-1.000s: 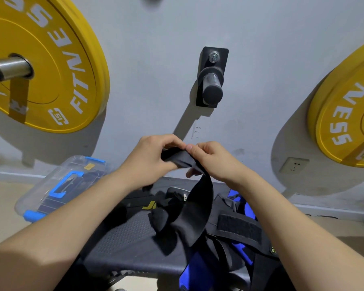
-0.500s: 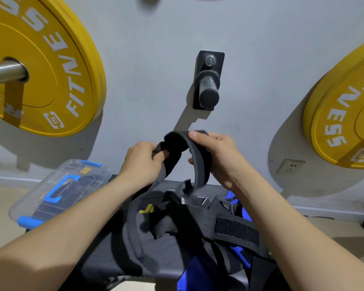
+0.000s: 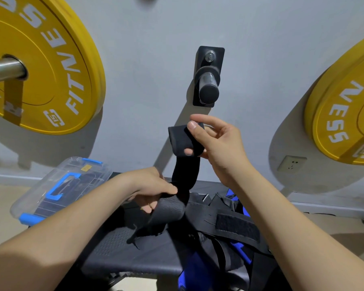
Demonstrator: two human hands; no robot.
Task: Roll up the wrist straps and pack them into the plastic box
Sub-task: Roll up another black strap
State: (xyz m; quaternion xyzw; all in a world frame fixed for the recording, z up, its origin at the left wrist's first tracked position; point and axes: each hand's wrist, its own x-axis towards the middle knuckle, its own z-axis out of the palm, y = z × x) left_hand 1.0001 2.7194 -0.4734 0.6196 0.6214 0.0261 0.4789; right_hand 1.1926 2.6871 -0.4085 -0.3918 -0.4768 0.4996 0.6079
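A black wrist strap is stretched upright between my hands above the bench. My right hand pinches its folded upper end, thumb on the front and a fingertip showing through the fold. Lower down, my left hand grips the strap's other part, which bends over my fingers and hangs frayed onto the bench. A heap of more black and blue straps lies on the bench under my right forearm. The clear plastic box with blue latches stands at the left, lid on, dark items inside.
The dark padded bench carries the straps and the box. Two yellow weight plates hang on the grey wall, left and right. Between them a black peg sticks out. A wall socket sits low at the right.
My hands have drawn apart: the right rose with the strap's folded end, the left dropped toward the bench gripping the lower part. The strap now runs taut and vertical instead of bunched.
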